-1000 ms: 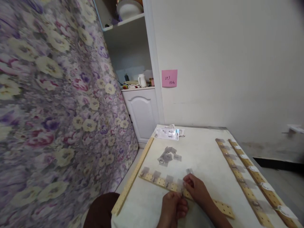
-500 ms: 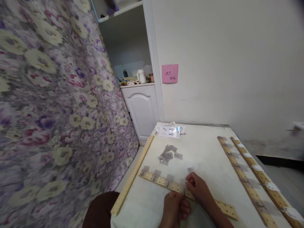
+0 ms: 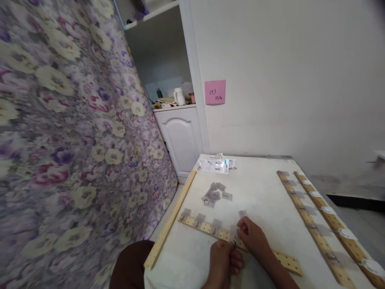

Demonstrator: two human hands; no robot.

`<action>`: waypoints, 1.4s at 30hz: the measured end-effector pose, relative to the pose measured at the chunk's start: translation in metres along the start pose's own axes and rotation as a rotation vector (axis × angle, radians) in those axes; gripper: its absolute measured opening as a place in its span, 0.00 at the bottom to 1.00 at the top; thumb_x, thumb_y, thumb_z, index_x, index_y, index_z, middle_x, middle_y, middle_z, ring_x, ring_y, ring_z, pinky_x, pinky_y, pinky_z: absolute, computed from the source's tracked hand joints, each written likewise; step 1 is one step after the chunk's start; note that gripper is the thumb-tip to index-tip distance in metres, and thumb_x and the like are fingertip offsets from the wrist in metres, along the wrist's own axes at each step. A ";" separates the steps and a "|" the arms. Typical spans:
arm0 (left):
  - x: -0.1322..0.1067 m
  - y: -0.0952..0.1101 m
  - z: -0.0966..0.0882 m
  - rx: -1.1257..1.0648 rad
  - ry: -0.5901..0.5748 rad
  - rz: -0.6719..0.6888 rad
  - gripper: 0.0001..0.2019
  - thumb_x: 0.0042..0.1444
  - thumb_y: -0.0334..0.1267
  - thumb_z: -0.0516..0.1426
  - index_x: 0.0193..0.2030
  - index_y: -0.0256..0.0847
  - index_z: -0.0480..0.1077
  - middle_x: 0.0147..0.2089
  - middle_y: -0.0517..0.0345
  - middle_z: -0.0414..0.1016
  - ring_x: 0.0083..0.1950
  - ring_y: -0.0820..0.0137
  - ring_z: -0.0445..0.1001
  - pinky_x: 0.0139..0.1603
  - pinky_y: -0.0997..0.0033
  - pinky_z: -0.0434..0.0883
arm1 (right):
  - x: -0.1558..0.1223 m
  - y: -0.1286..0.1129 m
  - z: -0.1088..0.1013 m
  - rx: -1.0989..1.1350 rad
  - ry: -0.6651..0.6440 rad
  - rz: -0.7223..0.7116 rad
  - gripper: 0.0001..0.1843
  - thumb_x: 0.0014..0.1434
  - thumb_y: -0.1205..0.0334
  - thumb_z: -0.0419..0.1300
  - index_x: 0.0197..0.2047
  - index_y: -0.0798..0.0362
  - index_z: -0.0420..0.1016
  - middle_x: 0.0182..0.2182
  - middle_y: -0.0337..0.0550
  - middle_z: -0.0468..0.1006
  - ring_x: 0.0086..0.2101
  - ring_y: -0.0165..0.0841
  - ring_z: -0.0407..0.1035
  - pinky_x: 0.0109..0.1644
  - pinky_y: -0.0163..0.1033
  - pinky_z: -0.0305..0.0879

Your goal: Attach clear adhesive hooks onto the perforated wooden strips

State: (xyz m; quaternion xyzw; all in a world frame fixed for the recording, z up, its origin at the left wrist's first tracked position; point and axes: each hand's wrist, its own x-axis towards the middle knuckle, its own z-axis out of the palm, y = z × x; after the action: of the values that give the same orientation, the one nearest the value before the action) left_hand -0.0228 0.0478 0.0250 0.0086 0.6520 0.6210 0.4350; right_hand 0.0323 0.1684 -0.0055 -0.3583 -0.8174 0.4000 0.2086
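Note:
A light wooden strip with rows of holes (image 3: 204,226) lies slantwise across the near part of the table. Several small metal pieces with clear plastic squares sit along it. My left hand (image 3: 224,259) is closed at the strip's near edge, its fingertips at a small metal piece (image 3: 235,240). Just above and to the right, my right hand (image 3: 252,235) is pinched beside the same piece's plastic square; what its fingertips hold is hidden. Another clear plastic square (image 3: 242,214) shows just beyond the right fingers.
A pile of clear squares with metal pieces (image 3: 215,194) lies mid-table, with clear packaging (image 3: 212,164) at the back. A bare wooden strip (image 3: 170,222) runs along the left edge. Two filled strips, one with metal pieces (image 3: 313,226), another with white discs (image 3: 326,209), lie right.
The view has shifted slightly. Both hands stay at the same metal piece on the strip, with only slight finger movement.

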 end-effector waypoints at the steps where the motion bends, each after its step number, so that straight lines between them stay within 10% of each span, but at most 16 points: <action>1: 0.000 0.000 0.000 0.001 0.001 0.003 0.05 0.48 0.34 0.52 0.23 0.38 0.63 0.16 0.59 0.70 0.12 0.77 0.65 0.13 0.80 0.52 | 0.000 0.000 0.000 -0.001 -0.002 -0.002 0.06 0.47 0.66 0.52 0.31 0.49 0.67 0.22 0.35 0.73 0.26 0.32 0.68 0.33 0.35 0.58; 42: 0.001 -0.003 0.003 0.036 0.013 0.064 0.09 0.49 0.39 0.53 0.23 0.38 0.62 0.14 0.58 0.70 0.12 0.77 0.64 0.12 0.81 0.52 | 0.000 0.001 0.001 -0.097 -0.006 -0.032 0.08 0.48 0.67 0.51 0.32 0.50 0.69 0.27 0.38 0.75 0.30 0.31 0.68 0.35 0.33 0.57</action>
State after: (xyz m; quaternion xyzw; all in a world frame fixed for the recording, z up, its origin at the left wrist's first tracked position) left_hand -0.0198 0.0505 0.0222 0.0332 0.6652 0.6229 0.4105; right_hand 0.0322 0.1685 -0.0071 -0.3536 -0.8421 0.3575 0.1952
